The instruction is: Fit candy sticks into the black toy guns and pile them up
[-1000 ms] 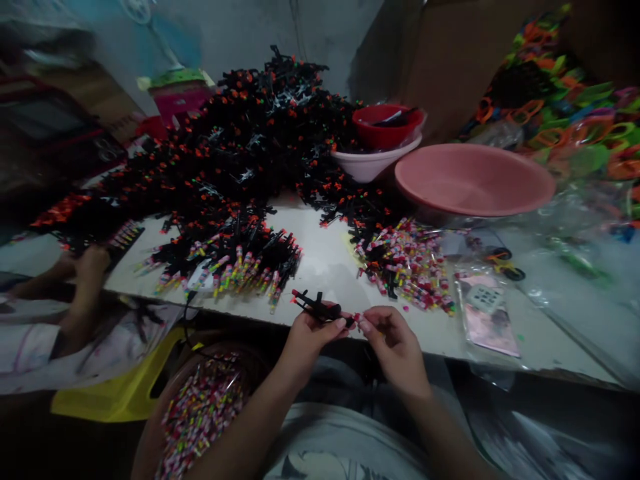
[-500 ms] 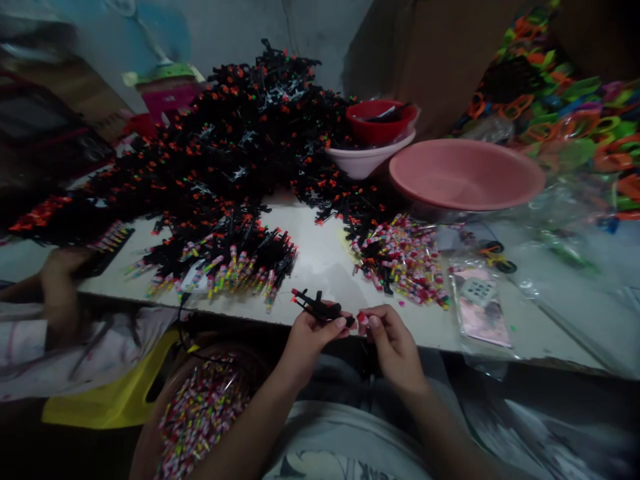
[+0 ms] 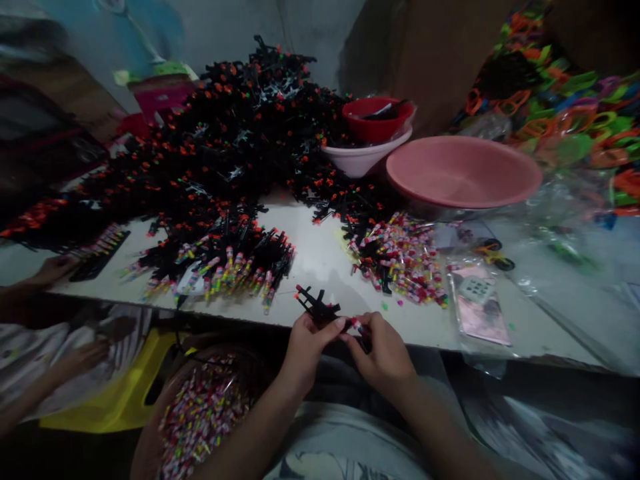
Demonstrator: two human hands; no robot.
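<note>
My left hand (image 3: 309,347) grips a small black toy gun (image 3: 317,305) with orange bits at its far end, just over the table's front edge. Against the gun's near end my right hand (image 3: 384,350) pinches a small red-and-white tube (image 3: 357,325), partly covered by the fingers. Whether tube and gun are joined cannot be made out. Ahead to the left lie toy guns with colourful tubes (image 3: 235,267) on their ends. To the right is a heap of loose candy-coloured tubes (image 3: 410,260).
A high pile of black toy guns (image 3: 250,127) fills the table's back. Beside it stand a red bowl (image 3: 375,123) and a pink basin (image 3: 460,177). Below left, a tub (image 3: 145,427) holds many tubes. A co-worker's hand (image 3: 55,270) is at far left. A bagged pink packet (image 3: 483,313) lies right.
My right hand has brought the tube closer against the gun's end, its fingers curling over it. The co-worker's second hand has come into view at left.
</note>
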